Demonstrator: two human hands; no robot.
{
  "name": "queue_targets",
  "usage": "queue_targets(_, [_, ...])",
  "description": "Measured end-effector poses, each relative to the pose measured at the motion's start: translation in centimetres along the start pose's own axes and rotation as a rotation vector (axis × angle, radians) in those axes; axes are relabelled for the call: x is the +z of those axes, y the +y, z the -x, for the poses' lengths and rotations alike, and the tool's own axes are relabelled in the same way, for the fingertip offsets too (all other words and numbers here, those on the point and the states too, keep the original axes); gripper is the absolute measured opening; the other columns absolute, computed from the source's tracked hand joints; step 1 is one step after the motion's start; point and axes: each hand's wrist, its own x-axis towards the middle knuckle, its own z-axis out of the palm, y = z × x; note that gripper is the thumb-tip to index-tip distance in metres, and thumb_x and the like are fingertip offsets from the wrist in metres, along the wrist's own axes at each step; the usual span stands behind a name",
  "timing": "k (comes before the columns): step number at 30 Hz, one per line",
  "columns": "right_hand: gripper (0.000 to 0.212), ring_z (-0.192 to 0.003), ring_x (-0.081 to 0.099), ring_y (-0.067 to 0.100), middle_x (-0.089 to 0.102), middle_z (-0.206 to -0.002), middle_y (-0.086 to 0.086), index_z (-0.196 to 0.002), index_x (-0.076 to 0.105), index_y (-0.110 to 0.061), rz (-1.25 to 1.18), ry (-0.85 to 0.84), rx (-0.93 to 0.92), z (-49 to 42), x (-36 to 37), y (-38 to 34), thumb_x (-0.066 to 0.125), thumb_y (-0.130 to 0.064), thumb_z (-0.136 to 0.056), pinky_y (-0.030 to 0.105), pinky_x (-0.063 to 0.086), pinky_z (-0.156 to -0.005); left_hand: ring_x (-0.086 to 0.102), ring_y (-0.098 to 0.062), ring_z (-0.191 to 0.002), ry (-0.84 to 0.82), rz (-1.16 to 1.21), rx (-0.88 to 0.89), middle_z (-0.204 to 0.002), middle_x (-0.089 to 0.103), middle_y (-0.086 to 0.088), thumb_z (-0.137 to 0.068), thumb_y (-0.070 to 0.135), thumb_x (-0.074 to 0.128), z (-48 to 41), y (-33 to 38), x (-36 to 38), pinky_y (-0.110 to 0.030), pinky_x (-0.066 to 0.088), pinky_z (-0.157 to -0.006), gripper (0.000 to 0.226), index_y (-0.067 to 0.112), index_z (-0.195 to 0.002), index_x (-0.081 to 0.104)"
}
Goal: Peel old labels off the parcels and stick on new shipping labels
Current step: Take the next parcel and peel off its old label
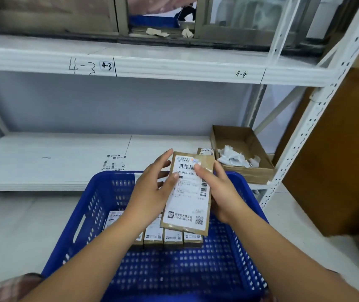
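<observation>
I hold a small brown parcel [204, 166] upright over the blue basket [82, 214]. A white shipping label [188, 199] covers most of its face. My right hand [222, 197] grips the parcel's right edge, its thumb lying on the label. My left hand [152, 188] has straight fingers spread beside the left edge, the thumb pressing the label. Several more labelled parcels [173, 237] stand in a row inside the basket.
A sheet of labels [114, 163] lies on the white shelf [43, 162] behind the basket. An open cardboard box [250, 171] with crumpled peeled paper stands at the right, another parcel [205, 151] beside it. A shelf post [318, 118] rises on the right.
</observation>
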Motion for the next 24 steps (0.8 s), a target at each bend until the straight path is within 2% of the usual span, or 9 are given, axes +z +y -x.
queue_targets(2, [0.062,-0.096,0.073,0.025,0.074,-0.11,0.004,-0.136,0.046,-0.03,0.019,0.0,-0.026,0.7,0.2,0.7,0.072,-0.035,-0.08,0.046,0.058,-0.082,0.048,0.016,-0.102,0.054,-0.123,0.075,-0.125,0.049,0.019,-0.095,0.027,0.052,0.8,0.0,0.1,-0.021,0.05,-0.089,0.046,0.055,-0.127,0.035])
queue_targets(4, [0.06,-0.095,0.073,0.024,0.074,-0.109,0.004,-0.135,0.047,-0.028,0.01,-0.006,-0.043,1.0,0.5,1.2,0.071,-0.034,-0.081,0.041,0.059,-0.077,0.048,0.016,-0.1,0.09,-0.206,0.111,-0.126,0.05,0.015,-0.096,0.023,0.052,1.3,-0.3,0.2,-0.021,0.048,-0.092,0.043,0.045,-0.132,0.043])
queue_targets(6, [0.053,-0.095,0.073,0.024,0.074,-0.11,0.005,-0.134,0.047,-0.027,0.003,0.0,-0.05,1.1,0.8,1.5,0.069,-0.03,-0.086,0.039,0.059,-0.076,0.049,0.014,-0.1,0.113,-0.231,0.096,-0.127,0.051,0.014,-0.095,0.021,0.053,1.4,-0.5,0.1,-0.021,0.048,-0.092,0.042,0.037,-0.133,0.048])
queue_targets(12, [0.055,-0.09,0.074,0.023,0.071,-0.114,0.007,-0.134,0.043,-0.033,0.062,0.014,-0.07,1.1,1.2,1.7,0.071,-0.028,-0.086,0.036,0.06,-0.071,0.056,0.001,-0.107,0.129,-0.193,0.04,-0.124,0.056,0.014,-0.09,0.025,0.062,1.6,-0.6,-0.2,-0.032,0.053,-0.091,0.041,0.036,-0.128,0.052])
queue_targets(17, [0.049,-0.094,0.072,0.022,0.069,-0.116,0.005,-0.125,0.045,-0.04,0.085,0.024,-0.097,1.1,1.6,2.3,0.071,-0.028,-0.086,0.038,0.061,-0.075,0.057,-0.002,-0.104,0.164,-0.191,-0.001,-0.12,0.057,0.013,-0.09,0.026,0.062,1.7,-0.7,-0.2,-0.038,0.054,-0.087,0.029,0.032,-0.117,0.055])
queue_targets(21, [0.049,-0.095,0.072,0.025,0.067,-0.118,0.005,-0.124,0.044,-0.043,0.124,0.023,-0.137,1.1,1.7,2.3,0.071,-0.028,-0.086,0.045,0.06,-0.079,0.056,-0.004,-0.104,0.176,-0.2,0.006,-0.115,0.054,0.016,-0.091,0.025,0.061,1.8,-0.6,-0.2,-0.04,0.055,-0.083,0.024,0.037,-0.107,0.047])
queue_targets(24, [0.05,-0.097,0.071,0.025,0.066,-0.119,0.005,-0.125,0.044,-0.043,0.124,0.03,-0.158,1.2,1.8,1.9,0.071,-0.03,-0.086,0.045,0.06,-0.079,0.056,-0.001,-0.104,0.195,-0.181,0.041,-0.115,0.056,0.016,-0.089,0.024,0.063,1.8,-0.4,-0.4,-0.034,0.055,-0.086,0.038,0.036,-0.122,0.048])
